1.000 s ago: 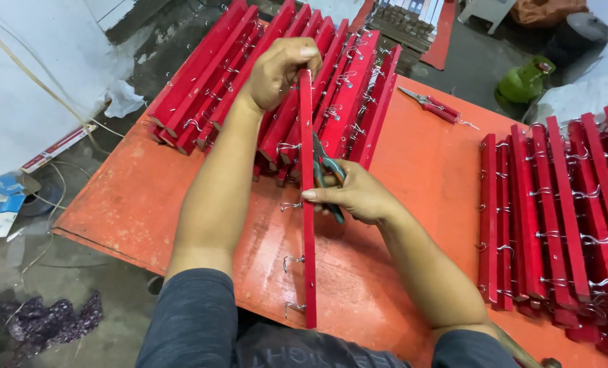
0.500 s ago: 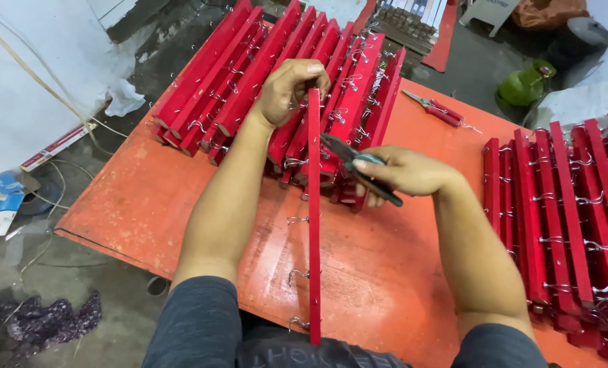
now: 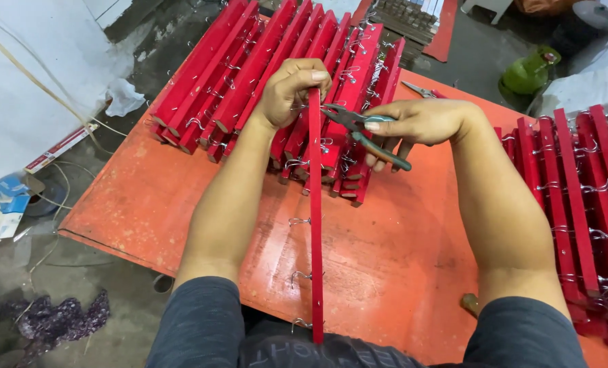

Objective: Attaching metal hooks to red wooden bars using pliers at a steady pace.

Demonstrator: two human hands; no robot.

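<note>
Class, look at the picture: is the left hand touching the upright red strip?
Touching. The head view shows the left hand with fingers wrapped around the top of the red strip.

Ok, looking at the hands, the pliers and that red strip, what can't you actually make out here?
All in the head view:
- Pliers: the grip ends sit inside the right hand; whether the tips bite a wire hook is too small to tell.
- Red strip: its top is wrapped by the left hand, its bottom runs behind the dark shirt.
- Right-hand stack of red strips: cut off by the frame's right edge.
</note>
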